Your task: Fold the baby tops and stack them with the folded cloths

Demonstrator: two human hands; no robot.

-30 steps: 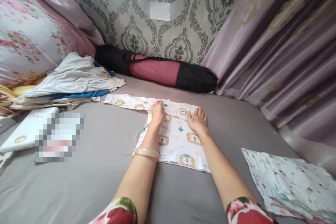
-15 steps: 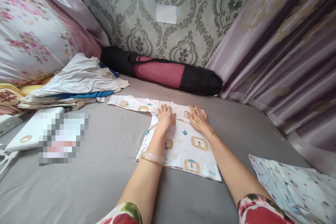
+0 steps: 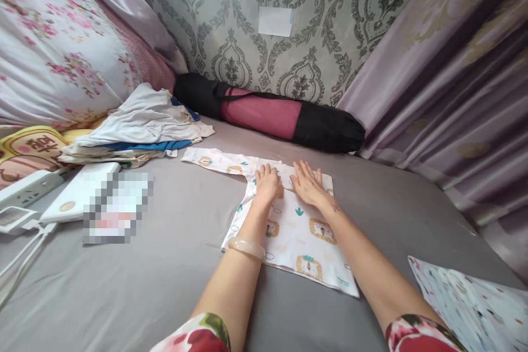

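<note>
A white baby shirt [image 3: 289,242] printed with lion faces and green leaves lies flat on the grey sheet. One of its sleeves [image 3: 218,162] stretches out to the left; on the right side no sleeve sticks out, and a layer looks folded across the upper part. My left hand [image 3: 268,182], palm down with fingers apart, presses on the upper chest of the shirt. Beside it my right hand [image 3: 308,184] lies flat on the upper right part, fingers spread. Neither hand grips the cloth. My forearms cover parts of the shirt's middle and right edge.
Behind the shirt lies a long black and pink rolled bag [image 3: 264,115] against the wall. To the left are a pile of clothes [image 3: 140,121], a white power bank [image 3: 78,192], a power strip [image 3: 28,190] and a blurred flat item [image 3: 117,206]. Folded patterned cloth [image 3: 474,302] is at right.
My right hand has slid left over the shirt, closer to my left hand. The left hand stays in about the same place on the cloth. The camera has turned slightly left.
</note>
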